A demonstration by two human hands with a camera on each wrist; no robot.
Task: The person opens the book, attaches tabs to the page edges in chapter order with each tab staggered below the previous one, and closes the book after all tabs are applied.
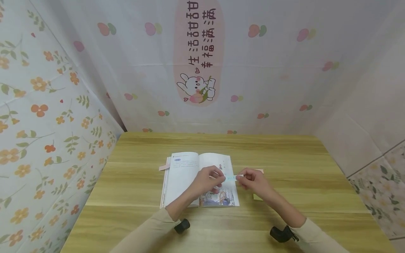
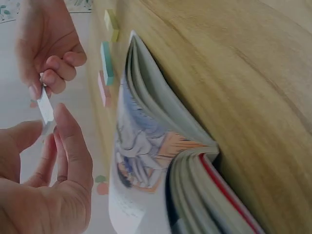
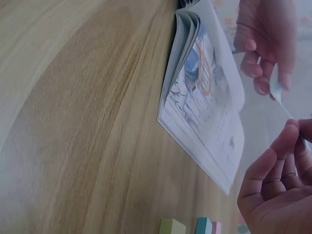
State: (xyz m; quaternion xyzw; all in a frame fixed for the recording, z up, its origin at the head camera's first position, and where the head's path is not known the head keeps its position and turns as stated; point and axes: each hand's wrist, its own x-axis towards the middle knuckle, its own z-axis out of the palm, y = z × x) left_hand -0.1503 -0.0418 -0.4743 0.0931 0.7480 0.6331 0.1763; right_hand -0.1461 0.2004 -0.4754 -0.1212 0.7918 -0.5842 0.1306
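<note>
Wood-grain table, pink tab in open book, left hand, right hand pinching paper strip

Head view: marks on the paper strip too small to read; its ends partly covered by the left hand and right hand. Body print on the book illegible. Left hand obscures part of the right page. Right hand conceals the blue pad and partly covers the yellow pad. Sleeves cut by lower edge. Left wrist view: book cropped below. Right wrist view: yellow and blue pads cropped below.
</note>
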